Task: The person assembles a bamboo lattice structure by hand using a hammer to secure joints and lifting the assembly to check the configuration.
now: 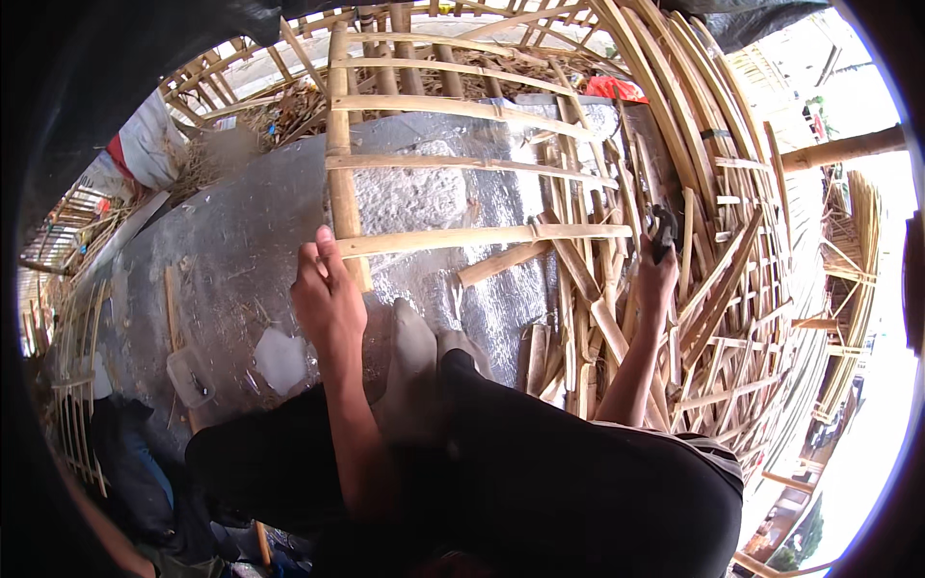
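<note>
My left hand (330, 294) is closed at the left end of a pale bamboo slat (443, 239), with the thumb on top. That slat is the nearest rung of a ladder-like bamboo frame (341, 135), crossing its left upright. Several similar slats span the frame farther away. Beside the slat's right end, my right hand (657, 275) grips a dark hand tool (665, 227) with a curved black head. Its exact kind is not clear. The fingers of this hand are partly hidden behind the tool.
Split bamboo strips (578, 318) lie heaped on the right, beside a tall bundle of long strips (689, 106). A silvery sheet (222, 231) covers the ground. Near my left knee are a clear plastic container (191, 376) and a whitish flat piece (280, 360).
</note>
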`<action>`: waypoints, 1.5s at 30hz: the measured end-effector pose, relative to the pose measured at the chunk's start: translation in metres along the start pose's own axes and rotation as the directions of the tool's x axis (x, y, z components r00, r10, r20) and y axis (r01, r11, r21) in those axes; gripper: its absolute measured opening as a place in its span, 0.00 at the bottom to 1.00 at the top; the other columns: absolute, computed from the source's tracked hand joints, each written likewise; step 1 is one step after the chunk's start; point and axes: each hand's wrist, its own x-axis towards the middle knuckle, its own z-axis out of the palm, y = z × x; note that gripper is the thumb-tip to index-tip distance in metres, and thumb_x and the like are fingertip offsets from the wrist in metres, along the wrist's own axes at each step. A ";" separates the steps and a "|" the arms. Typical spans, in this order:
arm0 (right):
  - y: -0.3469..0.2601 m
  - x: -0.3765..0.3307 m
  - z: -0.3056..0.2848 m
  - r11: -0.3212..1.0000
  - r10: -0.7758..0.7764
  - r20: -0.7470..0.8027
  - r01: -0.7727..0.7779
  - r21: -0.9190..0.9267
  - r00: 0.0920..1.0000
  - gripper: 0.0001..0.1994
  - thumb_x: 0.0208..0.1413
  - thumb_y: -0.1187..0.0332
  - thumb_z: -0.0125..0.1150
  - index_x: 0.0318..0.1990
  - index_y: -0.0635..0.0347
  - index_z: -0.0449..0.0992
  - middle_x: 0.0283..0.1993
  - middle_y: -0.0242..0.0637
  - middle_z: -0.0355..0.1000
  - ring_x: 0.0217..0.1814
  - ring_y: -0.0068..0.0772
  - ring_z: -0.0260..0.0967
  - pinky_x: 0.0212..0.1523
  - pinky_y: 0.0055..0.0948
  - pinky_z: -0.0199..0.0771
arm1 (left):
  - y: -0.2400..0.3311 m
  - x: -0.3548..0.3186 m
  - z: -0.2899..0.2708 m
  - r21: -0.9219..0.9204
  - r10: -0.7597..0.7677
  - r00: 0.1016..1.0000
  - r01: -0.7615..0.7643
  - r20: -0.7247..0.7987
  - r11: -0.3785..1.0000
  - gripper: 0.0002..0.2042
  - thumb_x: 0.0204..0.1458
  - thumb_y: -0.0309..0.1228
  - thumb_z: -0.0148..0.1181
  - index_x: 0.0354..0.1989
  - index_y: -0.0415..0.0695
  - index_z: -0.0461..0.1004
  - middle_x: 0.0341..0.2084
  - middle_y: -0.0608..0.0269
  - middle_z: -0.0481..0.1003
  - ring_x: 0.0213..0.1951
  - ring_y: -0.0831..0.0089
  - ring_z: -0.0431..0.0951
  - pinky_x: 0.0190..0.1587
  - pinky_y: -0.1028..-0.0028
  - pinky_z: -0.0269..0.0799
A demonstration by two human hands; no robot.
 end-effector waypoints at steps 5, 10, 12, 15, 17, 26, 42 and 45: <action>0.033 0.036 0.008 0.995 0.060 0.164 -0.045 -0.093 0.985 0.20 0.55 0.54 0.66 0.43 0.63 0.78 0.32 0.47 0.78 0.34 0.47 0.77 0.38 0.44 0.73 | 0.000 -0.004 0.026 0.004 0.059 0.987 -0.059 -0.148 0.998 0.24 0.66 0.51 0.45 0.35 0.41 0.74 0.25 0.50 0.79 0.31 0.51 0.80 0.35 0.55 0.71; 0.073 0.056 0.029 0.951 0.150 0.400 -0.243 0.193 0.904 0.23 0.53 0.48 0.69 0.39 0.63 0.80 0.26 0.35 0.75 0.25 0.28 0.69 0.31 0.33 0.68 | -0.012 0.004 0.027 -0.006 0.097 0.991 -0.098 -0.087 0.995 0.21 0.66 0.48 0.47 0.38 0.40 0.73 0.25 0.49 0.78 0.31 0.53 0.81 0.34 0.56 0.71; 0.044 0.036 0.035 0.932 0.234 0.365 -0.315 0.179 0.901 0.25 0.50 0.43 0.71 0.34 0.60 0.80 0.24 0.27 0.71 0.23 0.20 0.63 0.27 0.29 0.64 | -0.026 0.008 0.027 -0.015 0.086 0.993 -0.088 -0.076 0.996 0.20 0.66 0.47 0.48 0.39 0.40 0.73 0.25 0.49 0.78 0.31 0.53 0.81 0.34 0.57 0.71; 0.071 0.051 0.064 0.823 0.323 0.301 -0.423 0.379 0.898 0.25 0.46 0.45 0.75 0.34 0.59 0.80 0.25 0.26 0.71 0.23 0.20 0.63 0.24 0.27 0.61 | -0.027 0.011 0.011 -0.180 0.111 0.992 -0.120 -0.061 0.976 0.16 0.67 0.42 0.49 0.39 0.40 0.73 0.24 0.47 0.77 0.30 0.50 0.80 0.32 0.57 0.71; 0.124 0.065 0.045 0.777 0.333 0.298 -0.439 0.451 0.895 0.22 0.44 0.51 0.79 0.34 0.60 0.80 0.26 0.26 0.73 0.23 0.19 0.64 0.25 0.24 0.62 | -0.024 0.006 0.041 -0.151 0.203 0.978 -0.208 -0.052 0.966 0.15 0.67 0.40 0.48 0.39 0.40 0.72 0.24 0.45 0.77 0.30 0.46 0.80 0.32 0.56 0.71; 0.068 0.049 0.030 0.703 0.425 0.491 -0.619 0.351 0.761 0.16 0.47 0.52 0.76 0.31 0.51 0.78 0.22 0.24 0.68 0.15 0.18 0.59 0.15 0.21 0.58 | -0.012 0.019 0.011 -0.122 0.167 0.986 -0.168 -0.018 0.978 0.18 0.66 0.44 0.51 0.37 0.38 0.73 0.25 0.45 0.78 0.29 0.45 0.79 0.32 0.55 0.70; 0.012 0.031 0.035 0.670 0.118 0.556 -0.479 0.568 0.823 0.13 0.52 0.58 0.73 0.38 0.55 0.80 0.23 0.19 0.67 0.18 0.13 0.57 0.20 0.18 0.53 | -0.041 0.058 -0.039 -0.225 0.234 0.971 -0.217 0.051 0.950 0.20 0.53 0.43 0.71 0.41 0.36 0.79 0.23 0.66 0.77 0.24 0.81 0.72 0.26 0.76 0.67; -0.026 0.016 0.031 0.685 0.082 0.555 -0.451 0.572 0.828 0.14 0.52 0.57 0.74 0.38 0.57 0.80 0.22 0.19 0.68 0.18 0.12 0.59 0.18 0.19 0.54 | -0.055 0.054 -0.063 -0.238 0.169 0.985 -0.157 0.031 0.959 0.19 0.55 0.39 0.69 0.47 0.36 0.79 0.22 0.72 0.73 0.25 0.86 0.66 0.26 0.79 0.62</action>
